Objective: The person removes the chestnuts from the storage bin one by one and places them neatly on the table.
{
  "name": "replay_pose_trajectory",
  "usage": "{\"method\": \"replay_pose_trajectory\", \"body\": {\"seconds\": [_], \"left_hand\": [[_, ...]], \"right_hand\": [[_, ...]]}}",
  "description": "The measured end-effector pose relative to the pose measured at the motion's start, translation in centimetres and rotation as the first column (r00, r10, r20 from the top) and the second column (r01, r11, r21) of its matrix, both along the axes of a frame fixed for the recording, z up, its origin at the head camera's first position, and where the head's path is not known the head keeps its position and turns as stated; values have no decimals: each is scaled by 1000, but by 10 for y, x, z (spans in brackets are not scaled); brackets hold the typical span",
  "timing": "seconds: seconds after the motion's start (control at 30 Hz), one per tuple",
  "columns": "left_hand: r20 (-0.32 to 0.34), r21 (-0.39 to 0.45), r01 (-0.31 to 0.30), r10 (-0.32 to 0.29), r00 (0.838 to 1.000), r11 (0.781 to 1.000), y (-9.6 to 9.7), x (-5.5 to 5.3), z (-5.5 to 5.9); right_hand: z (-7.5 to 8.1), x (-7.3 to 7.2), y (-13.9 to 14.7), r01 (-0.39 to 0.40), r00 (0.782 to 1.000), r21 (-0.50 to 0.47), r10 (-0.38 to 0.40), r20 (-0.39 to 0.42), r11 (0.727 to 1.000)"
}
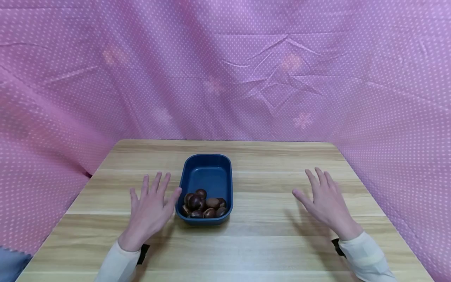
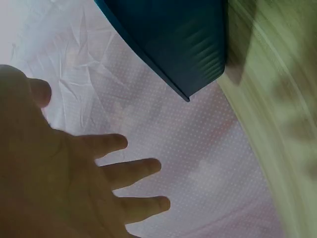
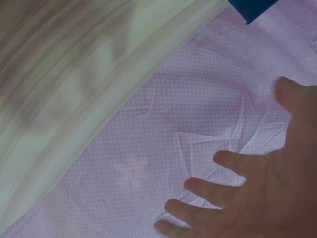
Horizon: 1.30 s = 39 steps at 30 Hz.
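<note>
A dark blue rectangular box without a lid stands on the table, left of the middle. Several glossy brown chestnuts are heaped at its near end, while the far end shows bare floor. My left hand hovers just left of the box with fingers spread, its thumb tip overlapping the rim in the head view. On the right, well apart from the box, my right hand hangs over the table with fingers spread and holds nothing. In the left wrist view the box's side wall rises beyond the left hand.
The light wood-grain table has rounded far corners. A pink-purple dotted cloth with pale flowers hangs behind it and along both sides. Dark bands circle both wrists by the pale sleeves.
</note>
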State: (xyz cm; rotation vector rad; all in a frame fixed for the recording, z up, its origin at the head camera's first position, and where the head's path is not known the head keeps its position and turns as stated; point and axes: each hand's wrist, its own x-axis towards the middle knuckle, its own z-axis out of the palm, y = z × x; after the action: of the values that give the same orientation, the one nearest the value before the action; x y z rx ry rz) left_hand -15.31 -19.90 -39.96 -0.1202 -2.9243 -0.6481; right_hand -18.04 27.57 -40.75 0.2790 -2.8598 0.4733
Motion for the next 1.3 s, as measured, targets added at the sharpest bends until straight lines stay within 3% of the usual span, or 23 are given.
{"method": "replay_pose_trajectory", "body": {"seconds": [0.13, 0.3, 0.57, 0.73, 0.93, 1.07, 1.17, 1.3], "left_hand": [[-30, 140, 16, -12, 999, 990, -4, -8, -4], [-4, 298, 28, -28, 1000, 954, -10, -17, -12], [133, 466, 16, -88, 987, 885, -18, -24, -22], [253, 533, -11, -146, 956, 846, -16, -25, -29], [306, 578, -29, -184, 934, 815, -11, -27, -35], [327, 591, -27, -209, 922, 806, -9, -27, -38], [328, 588, -15, -221, 918, 809, -10, -26, -40], [334, 597, -20, -226, 915, 802, -12, -27, -42]], "right_hand": [[2, -7, -4, -92, 994, -94, 86, -65, 991], [5, -18, -18, -218, 975, -197, 206, -79, 956], [11, -37, -55, -360, 924, -425, 381, -39, 831], [13, -49, -78, -369, 901, -504, 433, 12, 781], [13, -59, -104, -359, 882, -568, 468, 53, 741], [11, -66, -122, -363, 864, -589, 497, 78, 722], [10, -71, -135, -382, 837, -608, 539, 92, 696], [9, -78, -151, -433, 784, -603, 610, 115, 670]]}}
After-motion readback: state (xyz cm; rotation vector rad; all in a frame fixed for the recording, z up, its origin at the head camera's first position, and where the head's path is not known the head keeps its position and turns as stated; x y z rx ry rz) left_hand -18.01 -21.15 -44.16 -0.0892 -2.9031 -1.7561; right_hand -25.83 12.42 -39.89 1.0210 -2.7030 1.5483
